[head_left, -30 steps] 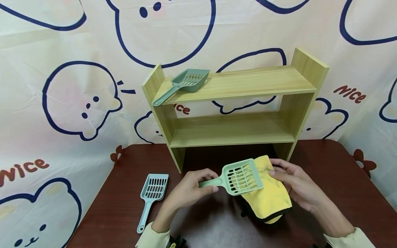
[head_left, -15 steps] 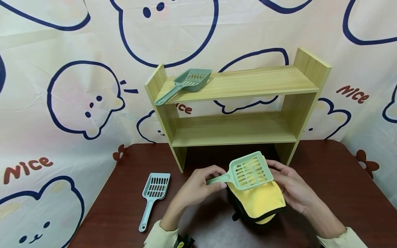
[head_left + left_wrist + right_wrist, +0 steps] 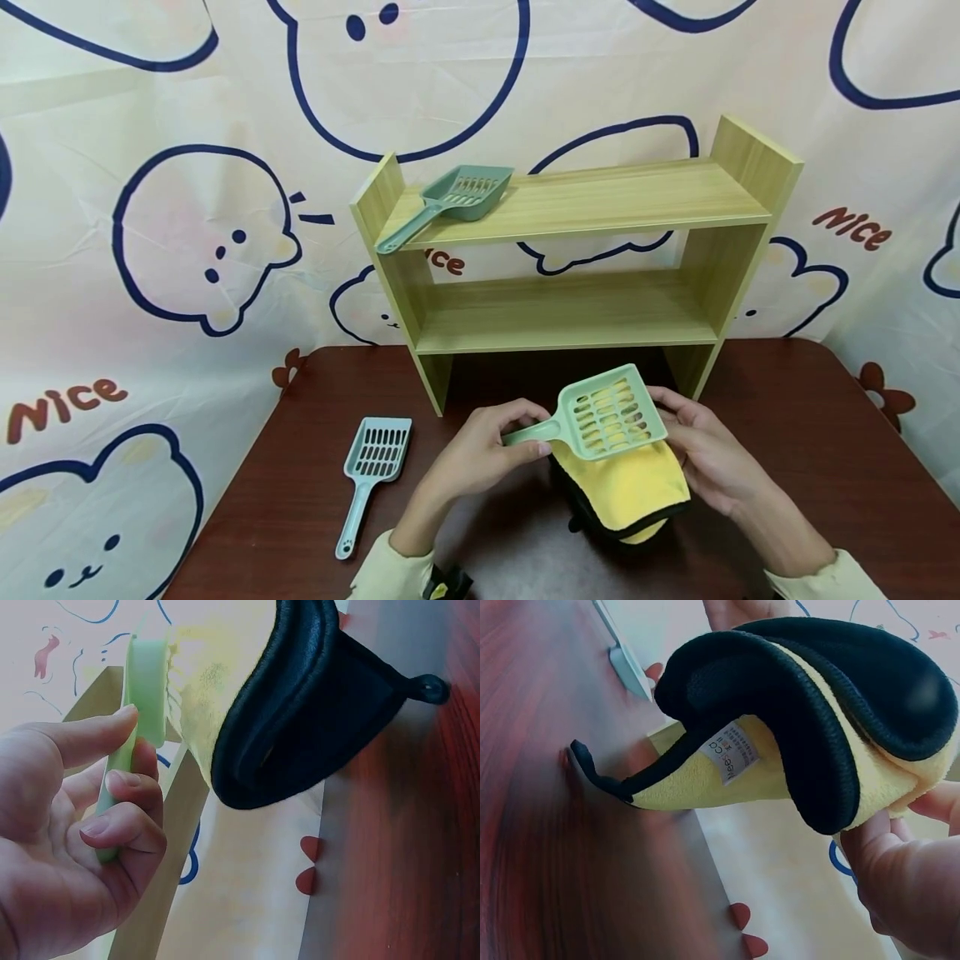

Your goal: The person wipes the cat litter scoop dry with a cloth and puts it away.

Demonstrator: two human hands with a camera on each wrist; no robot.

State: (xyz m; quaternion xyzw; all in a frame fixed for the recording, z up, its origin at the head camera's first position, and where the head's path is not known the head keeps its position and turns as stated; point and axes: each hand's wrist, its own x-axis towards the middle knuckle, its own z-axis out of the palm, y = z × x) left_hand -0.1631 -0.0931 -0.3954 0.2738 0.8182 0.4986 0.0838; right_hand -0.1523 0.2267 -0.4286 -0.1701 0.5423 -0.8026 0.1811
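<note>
My left hand [image 3: 491,446] pinches the handle of a light green slotted litter scoop [image 3: 609,414], its thumb and fingers around the grip in the left wrist view. Behind and below the scoop hangs a folded yellow cloth [image 3: 637,492] with black edging, a black underside and a small hanging loop [image 3: 429,688]. My right hand [image 3: 708,450] holds the cloth, its fingers curled under the folds [image 3: 885,847]; a white label [image 3: 730,750] shows there. The slotted face of the scoop overlaps the cloth, with yellow visible through the slots. Part of the right fingers is hidden behind scoop and cloth.
A pale blue litter scoop [image 3: 375,458] lies on the dark red-brown table [image 3: 277,517] at the left. Behind stands a two-tier wooden shelf [image 3: 600,204]. On its top board, at the left, rests a darker green scoop [image 3: 465,193], handle over the front edge.
The left hand has brought the green scoop right and slightly up, so it covers more of the yellow cloth. The cloth has shifted slightly left. Over the last half second, little has moved.
</note>
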